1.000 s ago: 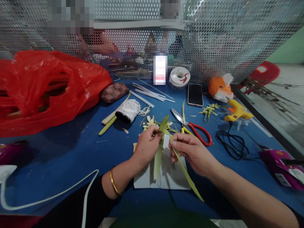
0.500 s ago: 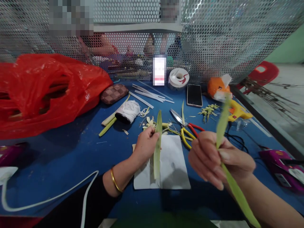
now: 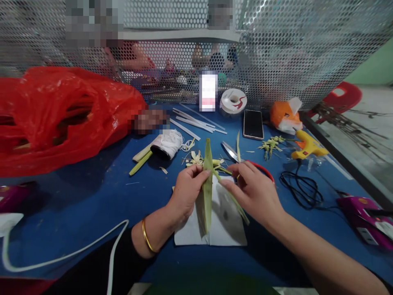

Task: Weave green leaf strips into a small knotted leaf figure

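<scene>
My left hand [image 3: 188, 189] pinches a long, pale green leaf strip [image 3: 208, 207] upright between thumb and fingers, above a folded sheet of white paper [image 3: 229, 233]. Close on its right, my right hand [image 3: 256, 190] grips a second, narrower leaf strip [image 3: 238, 206] with thumb and fingertips. The upper end of this strip meets the edge of the first, and its tail slants down to the right. Behind my right hand lie scissors [image 3: 229, 151], their handles partly hidden. Leaf scraps and small pale flower-like pieces [image 3: 196, 157] lie beyond my left hand.
A red plastic bag [image 3: 104, 114] fills the left. A white cable [image 3: 76, 256] crosses the lower left. Farther back are white sticks [image 3: 195, 123], a ribbon roll [image 3: 233, 101] and a phone [image 3: 253, 124]. A yellow glue gun [image 3: 310, 146] with black cord lies right.
My right hand has moved left and inward, bringing its leaf strip from the right side against the one in my left hand. My left hand stays nearly in place.
</scene>
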Demonstrator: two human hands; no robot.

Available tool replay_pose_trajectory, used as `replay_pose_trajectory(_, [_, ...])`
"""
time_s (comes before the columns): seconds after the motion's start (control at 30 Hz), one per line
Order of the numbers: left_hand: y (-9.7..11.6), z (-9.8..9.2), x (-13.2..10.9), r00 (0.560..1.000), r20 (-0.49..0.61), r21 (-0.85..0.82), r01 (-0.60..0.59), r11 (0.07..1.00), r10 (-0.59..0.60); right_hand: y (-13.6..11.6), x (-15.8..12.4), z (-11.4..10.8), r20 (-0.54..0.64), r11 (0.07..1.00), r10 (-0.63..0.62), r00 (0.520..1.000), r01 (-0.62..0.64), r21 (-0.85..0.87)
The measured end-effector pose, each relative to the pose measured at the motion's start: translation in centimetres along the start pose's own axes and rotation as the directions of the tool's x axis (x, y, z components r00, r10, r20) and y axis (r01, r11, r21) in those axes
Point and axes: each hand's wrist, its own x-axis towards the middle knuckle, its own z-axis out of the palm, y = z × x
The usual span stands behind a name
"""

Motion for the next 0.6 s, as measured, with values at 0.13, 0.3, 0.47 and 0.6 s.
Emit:
replay_pose_trajectory(0.13, [-0.1, 0.1, -0.3, 0.999, 0.041, -0.017, 0.019, 1.000, -0.018, -0.8, -0.7, 1.1, 0.269, 0.929, 0.005, 0.963, -0.104, 0.356])
replay_pose_trajectory(0.3, [0.3, 0.1, -0.5, 0.997, 0.078, 0.006, 0.010, 1.000, -0.011, -0.8, -0.6, 2.2, 0.292, 0.818, 0.115, 0.949, -0.257, 0.515])
replay_pose_trajectory(0.47, [0.3, 0.2, -0.8, 0.970, 0.228, 0.126, 0.052, 0.991, -0.080, -0.4, -0.3, 1.7, 0.219, 0.725, 0.231, 0.948, -0.318, 0.611])
replay_pose_trajectory(0.6, [0.2, 0.1, -0.6, 0.964, 0.226, 0.089, 0.121, 0.989, -0.139, -0.6, 0.3, 1.0, 0.322, 0.557, 0.293, 0.900, -0.435, 0.707])
